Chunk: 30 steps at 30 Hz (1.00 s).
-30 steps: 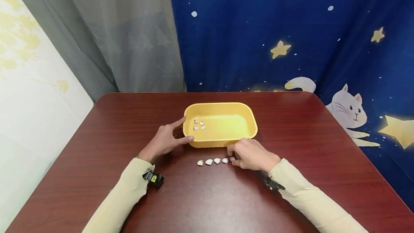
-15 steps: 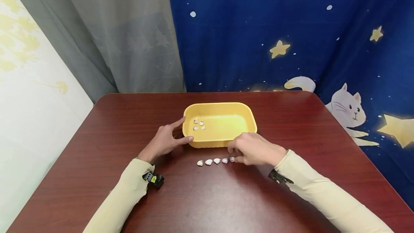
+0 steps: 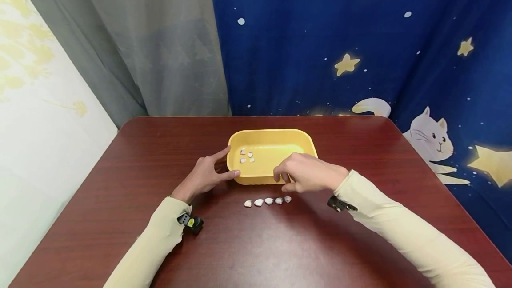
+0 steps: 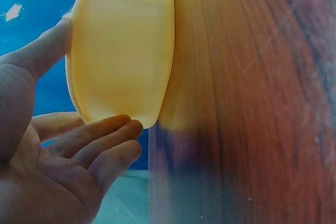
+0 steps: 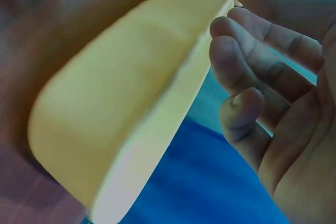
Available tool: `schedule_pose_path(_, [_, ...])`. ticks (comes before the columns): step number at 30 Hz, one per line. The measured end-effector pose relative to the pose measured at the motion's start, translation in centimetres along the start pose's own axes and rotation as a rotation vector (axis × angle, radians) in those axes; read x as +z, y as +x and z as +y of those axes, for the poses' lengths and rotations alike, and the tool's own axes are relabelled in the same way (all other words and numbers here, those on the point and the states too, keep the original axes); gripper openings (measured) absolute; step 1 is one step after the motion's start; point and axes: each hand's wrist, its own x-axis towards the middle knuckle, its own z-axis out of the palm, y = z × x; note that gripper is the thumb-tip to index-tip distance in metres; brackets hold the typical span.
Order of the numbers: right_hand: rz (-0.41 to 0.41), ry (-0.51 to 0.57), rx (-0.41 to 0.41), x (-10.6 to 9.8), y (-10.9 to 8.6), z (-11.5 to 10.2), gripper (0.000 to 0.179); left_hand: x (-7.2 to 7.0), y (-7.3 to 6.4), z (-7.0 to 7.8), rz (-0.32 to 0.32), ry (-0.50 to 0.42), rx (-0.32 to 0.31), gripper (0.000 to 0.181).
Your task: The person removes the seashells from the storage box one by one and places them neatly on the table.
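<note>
A yellow plastic tub (image 3: 276,179) stands on the table, with several small whitish seashells (image 3: 250,154) at the left of its floor. My left hand (image 3: 202,177) holds the tub's left end, the thumb at the near rim and the fingers spread along the end wall. Above the tub's near rim, toward its right end, hovers my right hand (image 3: 308,172), fingers loosely bent. The right wrist view shows its fingertips (image 5: 228,51) apart with no shell visible between them. In front of the tub lies a straight row of several similar shells (image 3: 269,201).
The dark red wooden table (image 3: 256,248) runs back to a blue star-patterned curtain (image 3: 300,57) and a grey curtain (image 3: 168,57). A white wall (image 3: 48,146) borders the left side. Both wrists wear black camera straps.
My right hand has let go of the rightmost shell in the row, then risen and moved away over the tub's near rim. The left hand and tub stay in place.
</note>
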Motion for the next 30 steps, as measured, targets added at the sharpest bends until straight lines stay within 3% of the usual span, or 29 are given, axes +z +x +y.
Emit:
schedule_pose_path(9, [-0.016,-0.066,-0.027,-1.9,3.2,1.2,0.012,0.1,0.1,-0.3,0.007,0.016,0.019,0.098])
schedule_pose_path(17, [-0.027,-0.047,-0.027,-1.7,6.6,2.8,0.007,0.1,0.3,-0.2,0.003,-0.019,0.015,0.094])
schedule_pose_path(25, [-0.195,-0.06,0.046,-0.3,9.9,4.3,0.012,0.3,0.4,-0.4,-0.004,-0.051,0.005,0.093])
schedule_pose_path(30, [-0.206,-0.095,0.09,0.3,11.7,5.0,0.013,0.2,0.4,-0.6,0.01,-0.057,0.026,0.092])
